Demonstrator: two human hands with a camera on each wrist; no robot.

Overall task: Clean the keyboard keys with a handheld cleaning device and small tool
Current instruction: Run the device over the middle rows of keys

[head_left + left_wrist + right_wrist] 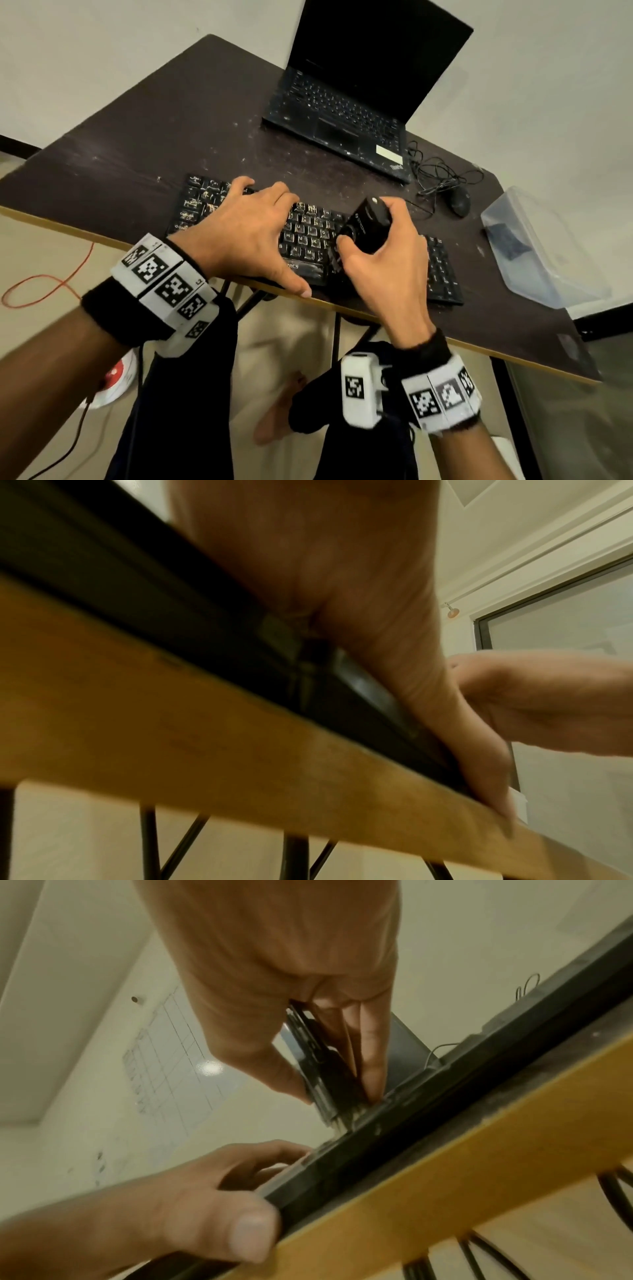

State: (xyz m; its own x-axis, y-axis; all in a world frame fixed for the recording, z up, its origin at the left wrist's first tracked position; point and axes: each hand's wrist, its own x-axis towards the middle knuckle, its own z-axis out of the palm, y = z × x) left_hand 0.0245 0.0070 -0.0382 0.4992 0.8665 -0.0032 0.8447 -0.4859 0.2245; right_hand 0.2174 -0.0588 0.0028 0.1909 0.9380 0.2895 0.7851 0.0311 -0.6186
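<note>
A black keyboard (308, 236) with dusty keys lies along the front edge of the dark table (137, 154). My left hand (246, 229) rests flat on its left half, fingers spread over the keys and thumb at the front edge (250, 1237). My right hand (387, 274) grips a black handheld cleaning device (371, 222), tilted down to the left. Its brush nozzle (334, 257) touches the keys near the keyboard's middle. In the right wrist view the device (318, 1074) meets the keyboard (445, 1096) with bristles on the keys. No small tool is in view.
An open black laptop (342, 113) stands at the back of the table. A black mouse (459, 202) with a tangled cable (438, 171) lies to its right. A clear plastic box (541, 246) sits at the right edge. An orange cord (51, 284) lies on the floor.
</note>
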